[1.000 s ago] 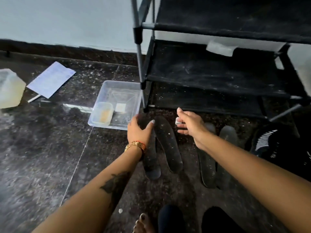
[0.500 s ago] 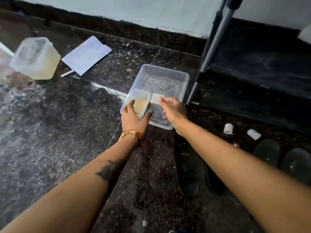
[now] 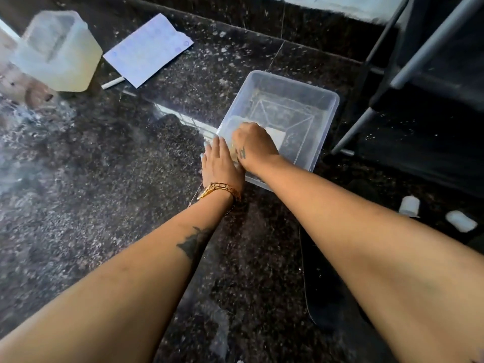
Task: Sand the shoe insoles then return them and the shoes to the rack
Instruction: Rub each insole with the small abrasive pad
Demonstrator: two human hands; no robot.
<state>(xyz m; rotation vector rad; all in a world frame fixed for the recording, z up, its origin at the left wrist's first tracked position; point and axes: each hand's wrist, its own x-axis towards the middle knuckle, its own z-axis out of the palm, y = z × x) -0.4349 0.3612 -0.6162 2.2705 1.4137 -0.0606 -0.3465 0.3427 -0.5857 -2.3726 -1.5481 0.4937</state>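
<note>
A clear plastic tray sits on the dark speckled floor beside the shoe rack. My left hand lies flat with straight fingers against the tray's near left corner. My right hand is inside the tray, knuckles up. Its fingers curl down over a small yellowish tub, and their tips are hidden. A white square piece lies in the tray just right of that hand. One dark insole shows on the floor between my forearms, partly covered by my right arm.
Two small white objects lie on the floor at the right. At the far left stand a translucent jug, a sheet of paper and a pen. The rack's grey legs stand right of the tray.
Both hands left the insoles and moved up-left to the tray. My right hand went from the tray's front edge into it, over the small tub; my left settled at the corner.
</note>
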